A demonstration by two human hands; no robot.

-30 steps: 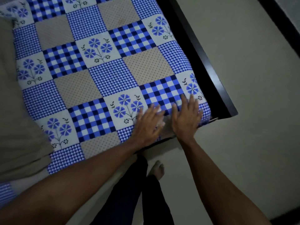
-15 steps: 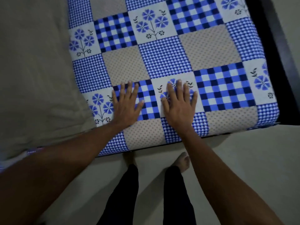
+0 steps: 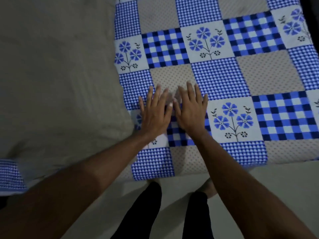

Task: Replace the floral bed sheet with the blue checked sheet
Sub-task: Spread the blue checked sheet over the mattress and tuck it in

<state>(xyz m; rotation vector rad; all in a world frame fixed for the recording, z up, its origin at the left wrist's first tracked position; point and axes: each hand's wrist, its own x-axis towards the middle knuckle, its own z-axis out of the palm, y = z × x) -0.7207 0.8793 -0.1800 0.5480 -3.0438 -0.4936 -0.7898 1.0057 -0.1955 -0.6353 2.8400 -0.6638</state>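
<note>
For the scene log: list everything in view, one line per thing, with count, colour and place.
blue checked sheet: one, blue, white and beige patchwork, spread flat, centre and right
cloth: one, grey-beige, left, lying over the sheet
floor: one, pale grey, bottom edge
trouser legs: two, black, bottom centre
left hand: one, bare, flat on the sheet beside the cloth
right hand: one, bare, flat on the sheet, next to the left hand

Bed [image 3: 316,4] with blue checked sheet [image 3: 241,75], beige blanket [image 3: 57,75] over its left
</note>
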